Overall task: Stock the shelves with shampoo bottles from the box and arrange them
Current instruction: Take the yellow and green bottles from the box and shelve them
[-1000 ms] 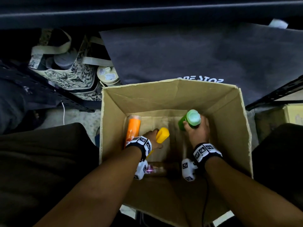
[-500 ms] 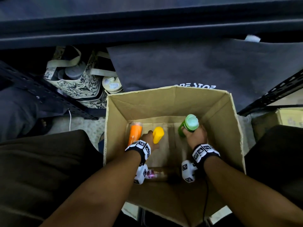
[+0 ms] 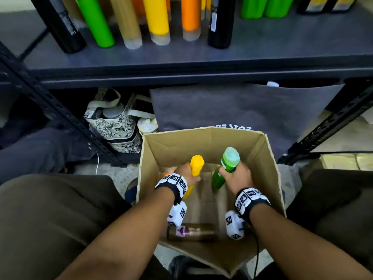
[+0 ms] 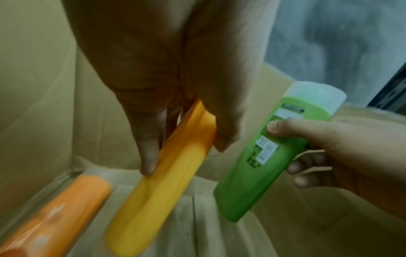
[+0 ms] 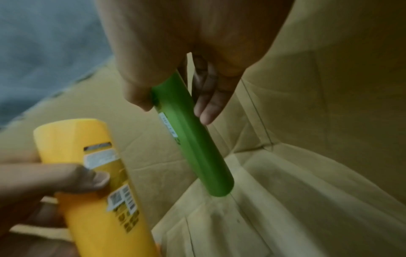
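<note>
While a brown bottle (image 3: pixel 190 231) is lying on the floor of the box (image 3: pixel 270 170) nearest the person, the left hand (image 3: pixel 186 171) is gripping a yellow bottle (image 3: pixel 196 165) and the right hand (image 3: pixel 238 176) a green bottle (image 3: pixel 226 166) mid-body, both inside the box; smooth rigid plastic, probably slippery. Beyond the box, the shelf (image 3: pixel 201 59) is waiting.

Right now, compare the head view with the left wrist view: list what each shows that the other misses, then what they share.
Head only: the shelf with standing bottles, the brown bottle lying in the box, the patterned tote bag.
Left wrist only: the green bottle's back label and barcode, the orange bottle's full side.
Both: left hand gripping the yellow bottle, right hand gripping the green one, inside the cardboard box.
</note>
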